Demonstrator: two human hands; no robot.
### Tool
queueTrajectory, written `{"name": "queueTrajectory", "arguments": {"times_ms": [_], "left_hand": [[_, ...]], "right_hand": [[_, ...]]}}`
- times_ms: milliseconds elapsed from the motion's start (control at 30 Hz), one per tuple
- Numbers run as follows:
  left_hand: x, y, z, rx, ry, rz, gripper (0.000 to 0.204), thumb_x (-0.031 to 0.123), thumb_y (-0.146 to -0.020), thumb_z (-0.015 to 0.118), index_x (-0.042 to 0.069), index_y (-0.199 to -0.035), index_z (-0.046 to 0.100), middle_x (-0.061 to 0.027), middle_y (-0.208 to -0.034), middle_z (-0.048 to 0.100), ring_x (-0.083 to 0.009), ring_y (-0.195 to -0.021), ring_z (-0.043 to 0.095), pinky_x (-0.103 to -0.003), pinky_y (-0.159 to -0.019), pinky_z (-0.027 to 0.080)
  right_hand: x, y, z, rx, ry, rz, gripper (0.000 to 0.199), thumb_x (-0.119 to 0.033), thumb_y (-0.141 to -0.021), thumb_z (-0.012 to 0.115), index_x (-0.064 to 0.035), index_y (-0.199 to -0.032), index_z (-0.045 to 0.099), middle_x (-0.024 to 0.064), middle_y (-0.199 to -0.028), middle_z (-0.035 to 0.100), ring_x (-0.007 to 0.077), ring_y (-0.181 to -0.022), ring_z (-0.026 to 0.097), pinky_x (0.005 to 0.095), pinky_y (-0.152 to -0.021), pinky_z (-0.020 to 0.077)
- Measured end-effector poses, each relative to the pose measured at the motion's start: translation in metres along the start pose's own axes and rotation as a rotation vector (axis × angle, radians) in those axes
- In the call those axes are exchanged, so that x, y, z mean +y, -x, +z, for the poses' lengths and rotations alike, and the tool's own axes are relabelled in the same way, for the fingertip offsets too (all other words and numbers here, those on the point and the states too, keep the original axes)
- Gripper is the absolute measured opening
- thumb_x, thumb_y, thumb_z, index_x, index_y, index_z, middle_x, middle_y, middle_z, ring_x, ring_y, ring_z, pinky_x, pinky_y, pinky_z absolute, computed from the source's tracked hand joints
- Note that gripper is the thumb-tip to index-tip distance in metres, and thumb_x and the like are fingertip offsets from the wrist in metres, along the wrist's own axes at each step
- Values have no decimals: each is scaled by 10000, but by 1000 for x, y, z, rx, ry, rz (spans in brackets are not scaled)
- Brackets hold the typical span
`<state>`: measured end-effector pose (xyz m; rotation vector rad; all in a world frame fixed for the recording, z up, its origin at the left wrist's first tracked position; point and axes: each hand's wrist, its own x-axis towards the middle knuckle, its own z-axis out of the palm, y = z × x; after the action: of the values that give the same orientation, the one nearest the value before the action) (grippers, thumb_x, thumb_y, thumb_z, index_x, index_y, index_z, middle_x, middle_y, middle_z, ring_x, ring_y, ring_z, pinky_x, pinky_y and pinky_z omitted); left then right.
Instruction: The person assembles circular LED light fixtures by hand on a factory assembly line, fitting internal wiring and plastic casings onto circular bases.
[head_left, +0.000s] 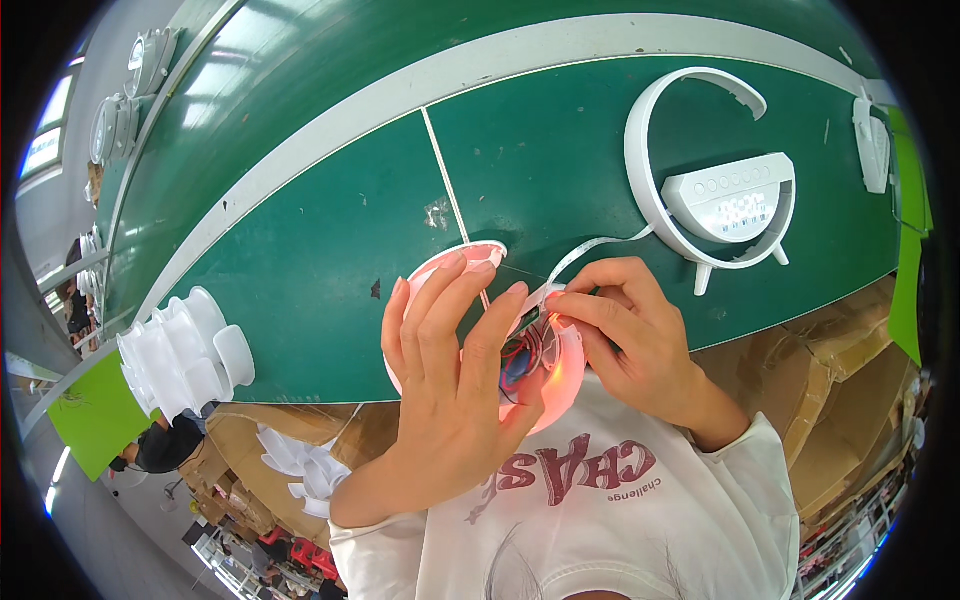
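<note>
Several ribbed white plastic parts (175,350) stood nested in a stack at the far left of a green worktable (330,230). Just below, off the near edge, a brown cardboard box (235,425) held loose white pieces (300,465).

At centre, close to the person's chest, was a curved, pink-glowing housing (568,385). The left hand (440,350) spanned it, fingers over the far side and thumb toward the near side, clamped on it. Its long axis seemed to slant from far left to near right, though the hand hid much of it. Thin wires (518,362) bunched inside its open hollow.

A narrow white strip (598,243) ran from there up to the right. The right hand (630,335), nearer the housing's right rim, appeared to pinch the strip's lower end, its fingertips almost meeting the left's.

Farther right stood a white open-ring lamp (640,150); below it sat another cardboard carton (845,400).
</note>
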<state>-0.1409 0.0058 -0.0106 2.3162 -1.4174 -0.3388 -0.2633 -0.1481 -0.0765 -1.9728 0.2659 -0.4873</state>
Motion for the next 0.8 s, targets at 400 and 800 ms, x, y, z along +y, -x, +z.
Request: {"name": "queueTrajectory", "arguments": {"times_ms": [400, 800], "left_hand": [[11, -15, 4, 39, -75, -42, 553, 172, -768, 735, 67, -1292, 593, -126, -1371, 505, -320, -1302, 484, -543, -1094, 255], [17, -28, 10, 15, -169, -81, 487, 128, -768, 699, 42, -1239, 608, -130, -1295, 538, -291, -1267, 505, -536, -1068, 262]], "right_hand": [[-3, -3, -1, -21, -36, 32, 274, 46, -825, 692, -12, -1093, 684, 96, -1087, 561, 188, -714, 641, 305, -577, 529], [-4, -7, -5, -62, -11, -7, 231, 46, -818, 691, 6, -1038, 635, 109, -1089, 544, 213, -761, 655, 304, -579, 539]]}}
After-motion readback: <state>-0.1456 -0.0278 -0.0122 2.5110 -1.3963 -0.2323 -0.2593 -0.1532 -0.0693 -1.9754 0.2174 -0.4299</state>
